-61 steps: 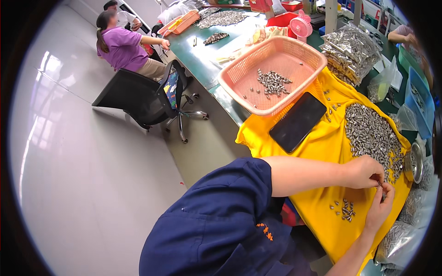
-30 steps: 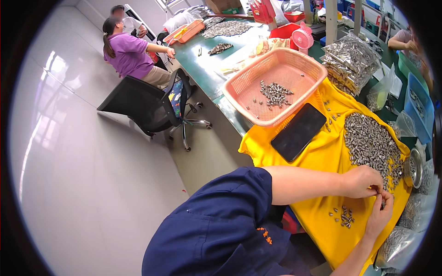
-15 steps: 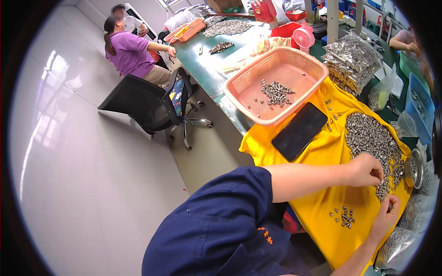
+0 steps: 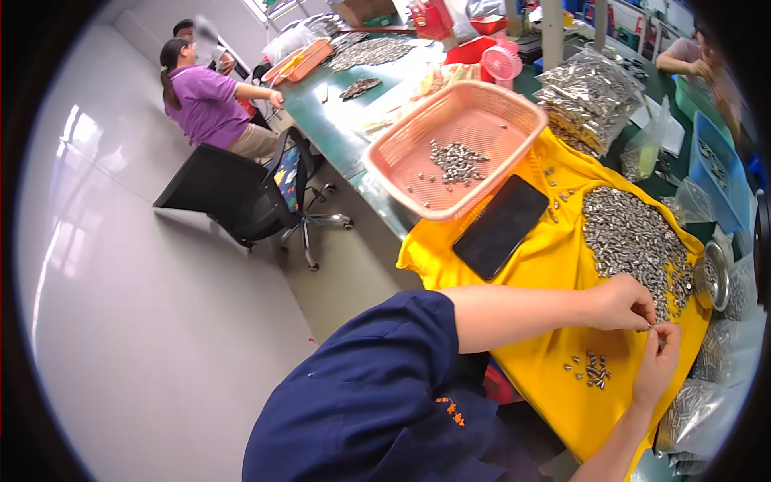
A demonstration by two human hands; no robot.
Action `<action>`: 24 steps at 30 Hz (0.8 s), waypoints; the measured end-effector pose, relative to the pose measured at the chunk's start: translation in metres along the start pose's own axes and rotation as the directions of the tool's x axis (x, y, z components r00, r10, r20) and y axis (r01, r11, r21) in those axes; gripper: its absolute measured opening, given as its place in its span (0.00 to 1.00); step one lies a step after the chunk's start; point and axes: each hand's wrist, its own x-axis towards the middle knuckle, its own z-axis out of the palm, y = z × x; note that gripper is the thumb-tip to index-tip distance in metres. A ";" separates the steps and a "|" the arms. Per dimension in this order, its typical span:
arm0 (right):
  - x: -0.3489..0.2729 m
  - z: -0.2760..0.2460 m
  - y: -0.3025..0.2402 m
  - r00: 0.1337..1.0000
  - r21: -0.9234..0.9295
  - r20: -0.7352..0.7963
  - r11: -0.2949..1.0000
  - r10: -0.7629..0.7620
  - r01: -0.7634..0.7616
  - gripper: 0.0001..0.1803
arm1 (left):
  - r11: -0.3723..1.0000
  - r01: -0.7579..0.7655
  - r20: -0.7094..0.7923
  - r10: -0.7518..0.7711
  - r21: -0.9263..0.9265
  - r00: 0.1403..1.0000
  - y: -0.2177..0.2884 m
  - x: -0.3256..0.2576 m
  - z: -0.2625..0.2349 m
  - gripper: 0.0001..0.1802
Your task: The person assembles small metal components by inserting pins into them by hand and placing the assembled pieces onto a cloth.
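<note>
My left hand (image 4: 620, 303) reaches in from the left, its thumb and fingers closed in a pinch. Against its fingertips is my right hand (image 4: 658, 363), also pinched. A tiny metal part (image 4: 649, 326) glints where the fingertips meet; its exact shape is too small to make out. Just beyond the hands spreads a large heap of small silver metal parts (image 4: 630, 237) on a yellow cloth (image 4: 526, 353). A little group of the same parts (image 4: 595, 371) lies nearer, left of my right hand.
A pink mesh basket (image 4: 381, 173) with some metal parts stands beyond a black phone (image 4: 501, 227). Right of the heap is a round metal bowl (image 4: 717, 277). Bagged parts (image 4: 590, 92), a blue tray (image 4: 717, 181) and a pink fan (image 4: 502, 60) line the table. Other people are farther off.
My hands have come together; before, they were apart, the left over the heap's near edge and the right below it. The whole view has shifted slightly left.
</note>
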 end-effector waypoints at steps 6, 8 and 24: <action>-0.003 0.005 -0.006 0.983 -0.128 0.013 0.975 -0.183 0.183 0.02 | 0.996 -0.032 -0.049 0.037 0.088 0.998 -0.002 -0.002 0.005 0.05; -0.004 0.004 -0.006 0.982 -0.142 0.001 0.972 -0.190 0.188 0.02 | 0.999 0.012 -0.031 -0.010 0.047 0.999 0.001 -0.001 0.005 0.06; -0.004 -0.001 0.000 0.989 -0.151 -0.038 0.979 -0.141 0.133 0.03 | 0.989 -0.099 -0.033 0.104 0.112 0.994 0.003 -0.001 0.005 0.05</action>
